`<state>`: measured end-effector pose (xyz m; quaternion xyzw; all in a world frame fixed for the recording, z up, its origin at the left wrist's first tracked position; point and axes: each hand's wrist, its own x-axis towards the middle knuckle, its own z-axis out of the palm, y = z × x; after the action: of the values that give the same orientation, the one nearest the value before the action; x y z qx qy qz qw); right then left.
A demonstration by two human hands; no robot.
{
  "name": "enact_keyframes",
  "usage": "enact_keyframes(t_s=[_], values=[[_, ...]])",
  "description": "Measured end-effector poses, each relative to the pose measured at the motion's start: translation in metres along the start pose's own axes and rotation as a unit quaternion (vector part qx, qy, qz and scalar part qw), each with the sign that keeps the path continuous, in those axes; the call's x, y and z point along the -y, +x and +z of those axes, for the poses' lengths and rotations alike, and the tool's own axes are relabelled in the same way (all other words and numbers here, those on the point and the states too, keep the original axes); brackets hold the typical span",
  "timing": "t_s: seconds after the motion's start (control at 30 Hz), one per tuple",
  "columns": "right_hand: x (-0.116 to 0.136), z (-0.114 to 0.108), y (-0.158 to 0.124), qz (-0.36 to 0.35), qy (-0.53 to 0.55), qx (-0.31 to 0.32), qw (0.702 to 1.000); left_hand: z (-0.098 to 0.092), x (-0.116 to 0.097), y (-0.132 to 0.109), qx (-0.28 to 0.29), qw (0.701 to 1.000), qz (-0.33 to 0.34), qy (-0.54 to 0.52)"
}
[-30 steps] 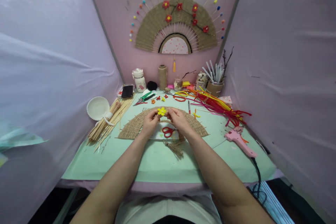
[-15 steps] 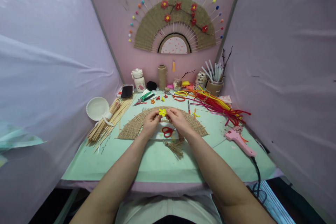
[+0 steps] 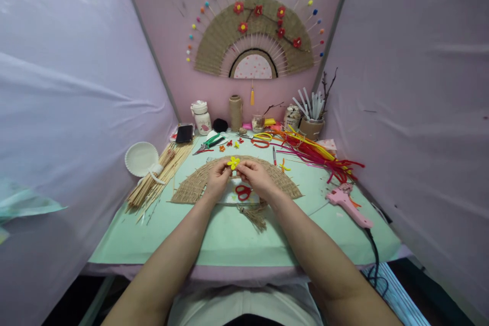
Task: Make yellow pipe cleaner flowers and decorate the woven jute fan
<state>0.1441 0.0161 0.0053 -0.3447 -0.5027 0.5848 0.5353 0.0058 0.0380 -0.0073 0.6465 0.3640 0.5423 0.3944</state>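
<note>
Between my two hands is a small yellow pipe-cleaner flower, held up above a woven twine fan. My left hand pinches it from the left. The fingers of my right hand are pinched at its right side. Beneath my hands, the fan lies flat on the table, its pale inner panel partly covered. Red-handled scissors rest on that panel, their blades partly hidden by my right hand. A twine tassel lies at the fan's lower edge.
A pink glue gun with a cord lies at right, near a pile of coloured pipe cleaners. Bamboo sticks and a white dish are at left. Pliers and small flowers lie behind the fan. A decorated fan hangs on the back wall.
The yellow flower has shifted slightly left and turned a little. My right hand's fingers have moved left with it, closer to my left hand.
</note>
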Motion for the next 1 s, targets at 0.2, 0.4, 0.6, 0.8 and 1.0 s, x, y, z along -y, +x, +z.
enact_keyframes(t_s=[0.2,0.4,0.6,0.8,1.0], values=[[-0.005,-0.002,0.003,0.029,0.028,-0.004,0.999,-0.001,0.002,0.001,-0.008,1.000,-0.011,-0.007],[-0.009,0.000,0.004,0.049,0.021,0.001,0.999,-0.002,0.005,0.002,-0.047,0.996,-0.046,-0.058],[-0.012,0.000,0.004,0.041,0.053,-0.019,0.998,-0.001,0.003,0.001,-0.037,0.997,-0.048,-0.050],[-0.012,0.002,0.004,0.018,0.056,-0.044,0.997,0.000,0.003,0.001,-0.029,0.999,0.009,-0.024],[-0.011,0.004,0.004,-0.009,0.056,-0.060,0.997,0.002,-0.002,-0.001,-0.020,0.999,0.025,-0.022]])
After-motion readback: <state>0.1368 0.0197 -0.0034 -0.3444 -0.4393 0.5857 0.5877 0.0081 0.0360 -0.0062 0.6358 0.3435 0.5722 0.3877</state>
